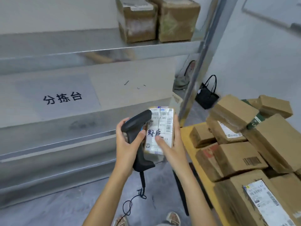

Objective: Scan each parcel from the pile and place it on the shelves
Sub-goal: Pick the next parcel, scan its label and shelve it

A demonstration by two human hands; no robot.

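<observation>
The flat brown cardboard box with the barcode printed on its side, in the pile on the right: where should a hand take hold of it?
Grip the flat brown cardboard box across its open top face from above, fingers over the left and right edges; neighbouring boxes crowd its far and right sides.

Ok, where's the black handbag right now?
The black handbag sits on the floor right of centre in the head view, against the wall, just beyond the shelf's upright post and behind the pile of boxes.
</observation>
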